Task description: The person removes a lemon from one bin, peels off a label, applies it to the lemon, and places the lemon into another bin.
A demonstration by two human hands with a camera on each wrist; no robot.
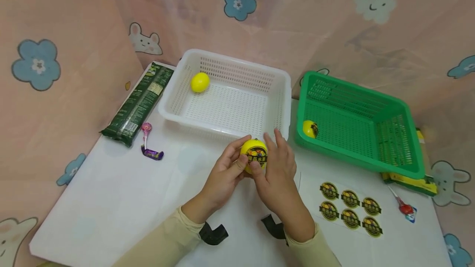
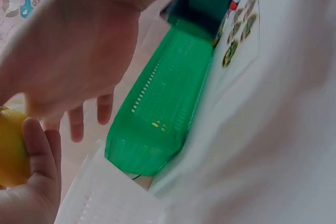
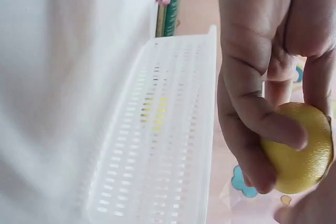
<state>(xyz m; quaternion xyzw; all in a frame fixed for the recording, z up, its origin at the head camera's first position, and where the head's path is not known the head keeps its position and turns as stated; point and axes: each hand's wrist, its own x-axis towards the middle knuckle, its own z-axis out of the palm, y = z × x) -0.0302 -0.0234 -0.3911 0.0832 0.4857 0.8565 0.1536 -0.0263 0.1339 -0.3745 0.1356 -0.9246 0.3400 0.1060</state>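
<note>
Lemon [image 1: 254,155], bearing a round dark label, is held above the counter [image 1: 111,201] between both hands: the left hand [image 1: 222,172] has its grip curled round the left side, the right hand [image 1: 276,172] grips the right side with the thumb pressed by the label. Just behind stands a white basket [image 1: 274,77] holding a second lemon [image 1: 200,82]; to the right, a green basket [image 1: 404,110] with a labelled lemon [image 1: 309,129], and a sticker sheet [image 1: 350,208] lies near the right wrist.
</note>
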